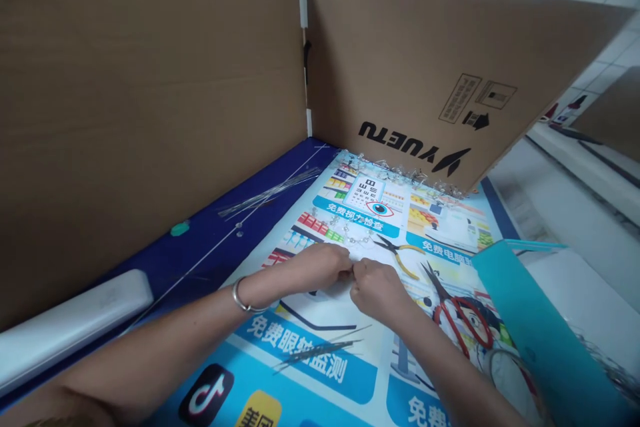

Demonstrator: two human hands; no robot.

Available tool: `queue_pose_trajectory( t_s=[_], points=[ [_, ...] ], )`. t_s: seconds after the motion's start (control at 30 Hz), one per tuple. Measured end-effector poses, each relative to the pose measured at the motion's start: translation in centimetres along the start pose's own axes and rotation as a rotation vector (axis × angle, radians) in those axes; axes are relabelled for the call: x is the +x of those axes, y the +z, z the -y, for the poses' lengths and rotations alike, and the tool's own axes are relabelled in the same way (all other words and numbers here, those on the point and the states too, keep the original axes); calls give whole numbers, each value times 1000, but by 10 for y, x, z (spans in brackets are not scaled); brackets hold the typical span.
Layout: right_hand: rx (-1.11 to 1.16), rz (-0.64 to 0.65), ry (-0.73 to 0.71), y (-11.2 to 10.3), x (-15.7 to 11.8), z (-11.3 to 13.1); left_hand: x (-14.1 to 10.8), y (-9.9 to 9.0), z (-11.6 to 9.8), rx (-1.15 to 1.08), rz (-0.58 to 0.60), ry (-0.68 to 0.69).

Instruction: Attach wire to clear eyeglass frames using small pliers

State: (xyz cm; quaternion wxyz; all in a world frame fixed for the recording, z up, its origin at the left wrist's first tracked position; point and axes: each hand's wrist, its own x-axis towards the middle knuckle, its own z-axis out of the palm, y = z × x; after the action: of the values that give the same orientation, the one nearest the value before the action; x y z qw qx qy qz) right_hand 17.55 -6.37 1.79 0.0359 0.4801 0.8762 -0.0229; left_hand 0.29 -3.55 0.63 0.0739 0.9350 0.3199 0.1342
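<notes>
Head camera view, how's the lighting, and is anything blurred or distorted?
Head view: soft, even light with only faint shadows around the left hand and right hand; no strong blur; the wide lens visibly skews the cardboard panel and stretches the picture's edges.

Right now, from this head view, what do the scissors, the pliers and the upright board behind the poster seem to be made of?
The scissors look like dark steel blades with glossy red plastic handles. The pliers seem dark metal with yellow grips, probably plastic-coated. The board looks like matte brown corrugated cardboard, printed "YUETU".
</notes>
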Motion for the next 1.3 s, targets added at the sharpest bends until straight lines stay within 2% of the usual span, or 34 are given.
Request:
queue_pose_trajectory(
  t_s=[0.13, 0.4, 0.63, 1.03, 1.3],
  points=[
    [-3, -68, 17, 4, 3, -6, 4, -1, 4, 112, -73, 29],
    [-18, -83, 31, 4, 7, -24, 3, -3, 13, 183, -136, -22],
    [-47, 2, 42, 2, 5, -22, 4, 2, 10, 220, -93, 24],
    [-26, -46, 97, 1, 1, -7, 5, 0, -4, 279, -38, 17],
    [-57, -92, 111, 2, 0, -2, 4, 9, -9, 277, -17, -18]
  ],
)
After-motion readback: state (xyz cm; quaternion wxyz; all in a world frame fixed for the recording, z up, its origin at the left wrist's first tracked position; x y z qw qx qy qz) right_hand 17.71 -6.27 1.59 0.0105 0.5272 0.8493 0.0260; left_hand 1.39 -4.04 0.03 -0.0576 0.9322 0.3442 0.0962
